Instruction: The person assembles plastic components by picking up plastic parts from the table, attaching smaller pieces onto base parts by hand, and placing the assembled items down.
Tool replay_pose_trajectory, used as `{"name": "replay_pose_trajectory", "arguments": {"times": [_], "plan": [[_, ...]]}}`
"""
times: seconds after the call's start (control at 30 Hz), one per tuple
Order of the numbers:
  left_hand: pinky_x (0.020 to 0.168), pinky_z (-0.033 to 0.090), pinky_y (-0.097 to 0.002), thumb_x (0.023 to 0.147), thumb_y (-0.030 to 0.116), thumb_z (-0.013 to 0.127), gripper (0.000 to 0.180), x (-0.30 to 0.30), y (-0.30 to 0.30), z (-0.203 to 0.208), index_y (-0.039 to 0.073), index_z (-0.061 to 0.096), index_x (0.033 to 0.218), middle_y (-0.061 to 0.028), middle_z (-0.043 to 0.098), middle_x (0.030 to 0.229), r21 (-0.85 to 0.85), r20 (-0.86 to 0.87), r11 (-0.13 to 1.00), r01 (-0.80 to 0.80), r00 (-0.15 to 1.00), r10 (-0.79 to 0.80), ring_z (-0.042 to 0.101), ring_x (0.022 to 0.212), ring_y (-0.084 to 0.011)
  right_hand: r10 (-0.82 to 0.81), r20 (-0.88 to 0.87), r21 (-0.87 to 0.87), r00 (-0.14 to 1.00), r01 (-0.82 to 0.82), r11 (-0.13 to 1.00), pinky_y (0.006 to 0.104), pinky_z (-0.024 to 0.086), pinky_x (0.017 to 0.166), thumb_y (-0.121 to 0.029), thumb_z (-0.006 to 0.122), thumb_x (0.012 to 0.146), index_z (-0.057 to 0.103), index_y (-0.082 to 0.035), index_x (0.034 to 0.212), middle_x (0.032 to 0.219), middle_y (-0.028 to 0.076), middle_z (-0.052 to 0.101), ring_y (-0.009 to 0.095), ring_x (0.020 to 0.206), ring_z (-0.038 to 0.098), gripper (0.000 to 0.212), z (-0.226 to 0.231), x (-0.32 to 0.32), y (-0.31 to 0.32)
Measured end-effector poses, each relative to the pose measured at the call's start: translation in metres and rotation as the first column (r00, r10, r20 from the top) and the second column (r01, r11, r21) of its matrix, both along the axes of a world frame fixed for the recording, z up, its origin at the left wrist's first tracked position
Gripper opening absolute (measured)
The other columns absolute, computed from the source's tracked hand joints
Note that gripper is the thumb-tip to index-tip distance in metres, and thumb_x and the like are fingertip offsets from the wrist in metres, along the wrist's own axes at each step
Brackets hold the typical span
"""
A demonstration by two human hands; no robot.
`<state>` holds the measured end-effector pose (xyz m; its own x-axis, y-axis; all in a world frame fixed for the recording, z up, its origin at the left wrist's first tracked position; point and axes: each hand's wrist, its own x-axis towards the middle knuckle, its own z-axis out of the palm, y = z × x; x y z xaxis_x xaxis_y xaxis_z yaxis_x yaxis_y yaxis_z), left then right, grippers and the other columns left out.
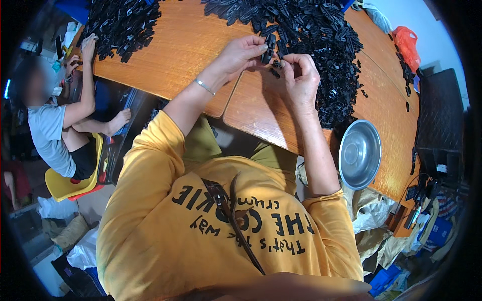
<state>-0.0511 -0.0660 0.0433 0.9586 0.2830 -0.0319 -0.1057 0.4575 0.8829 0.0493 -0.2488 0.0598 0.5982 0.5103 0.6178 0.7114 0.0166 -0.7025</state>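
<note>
My left hand (240, 56) is closed, with thumb and fingers pinching an oblong black plastic part (270, 48) above the table edge. Close by on its right, my right hand (303, 83) has thumb and forefinger pressed together at a slim black plastic piece (281, 50), its exact shape too small to tell. Between the two hands, a few tiny black pieces (274, 73) show near the wooden table (251, 103). Beyond the hands spreads a heap of long black plastic parts (241, 11). A pile of smaller black parts (337, 85) lies beside my right hand.
A metal bowl (359, 173) stands at the table's right edge. Another black heap (123, 27) lies at the far left, where a seated person (47, 120) works. A red plastic bag (405, 47) sits at the far right, near a dark panel (442, 115).
</note>
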Motion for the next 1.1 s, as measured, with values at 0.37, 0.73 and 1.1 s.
{"name": "replay_pose_trajectory", "arguments": {"times": [0.37,0.73,1.1], "plan": [[0.091,0.059,-0.0305,0.104,0.017,0.068,0.027,-0.025,-0.015,0.009,0.006,0.062,0.129,-0.0035,0.070,0.114,-0.077,0.086,0.997,0.007,0.996,0.000,0.069,0.105,-0.0135,0.065,0.073,0.052,0.995,-0.069,0.996,0.0269,0.051,0.059,0.006,0.079,0.084,0.069,-0.002,0.094,0.089,0.009,0.065,0.014,0.065,0.063,0.016,0.016,-0.020,0.006],[0.086,0.058,-0.0239,0.101,0.009,0.070,0.048,-0.031,-0.028,0.017,0.004,0.056,0.146,-0.0042,0.070,0.120,0.092,0.095,0.990,-0.108,0.991,0.099,0.068,0.102,-0.0087,0.056,0.015,0.073,0.998,-0.057,0.996,0.0262,0.051,0.058,0.007,0.078,0.085,0.068,-0.001,0.093,0.088,0.007,0.064,0.012,0.064,0.062,0.015,0.014,-0.030,0.009],[0.089,0.055,-0.0243,0.100,0.010,0.072,0.029,-0.046,-0.041,0.020,-0.002,0.065,0.125,-0.0028,0.071,0.111,0.463,-0.001,0.882,-0.094,0.994,0.106,0.067,0.101,-0.0084,0.053,-0.197,-0.115,0.979,-0.077,0.990,0.0318,0.056,0.067,-0.003,0.088,0.078,0.063,-0.003,0.091,0.086,0.007,0.064,0.018,0.074,0.067,0.028,-0.018,-0.042,0.007]]}}
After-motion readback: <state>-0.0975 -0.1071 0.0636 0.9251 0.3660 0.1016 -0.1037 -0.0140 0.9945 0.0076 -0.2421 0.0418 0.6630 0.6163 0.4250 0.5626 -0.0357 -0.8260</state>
